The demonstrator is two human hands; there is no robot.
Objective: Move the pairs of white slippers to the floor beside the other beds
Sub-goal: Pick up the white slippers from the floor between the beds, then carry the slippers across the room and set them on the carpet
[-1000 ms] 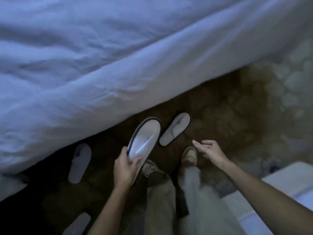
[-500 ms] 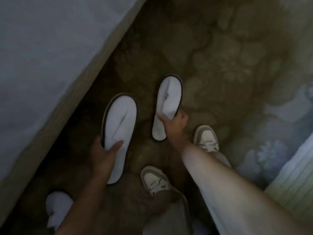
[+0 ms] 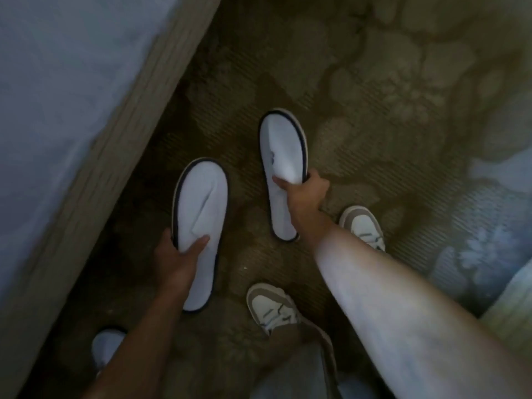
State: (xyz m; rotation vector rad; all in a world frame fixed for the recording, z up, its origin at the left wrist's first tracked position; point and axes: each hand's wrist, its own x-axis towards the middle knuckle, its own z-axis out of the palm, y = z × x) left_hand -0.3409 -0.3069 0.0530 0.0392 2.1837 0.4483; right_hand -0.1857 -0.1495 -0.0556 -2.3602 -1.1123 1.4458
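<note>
Pinching one soft, light, dark-edged white cloth slipper (image 3: 200, 226) mid-sole, left hand (image 3: 178, 257) fingers closed; right hand (image 3: 305, 194) likewise clamps its floppy mate (image 3: 283, 156).

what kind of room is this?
Probably a hotel or guest bedroom. A bed with pale bedding runs along the left, the floor is floral patterned carpet, and each of the hands holds a thin white disposable-style slipper: left hand, right hand.
</note>
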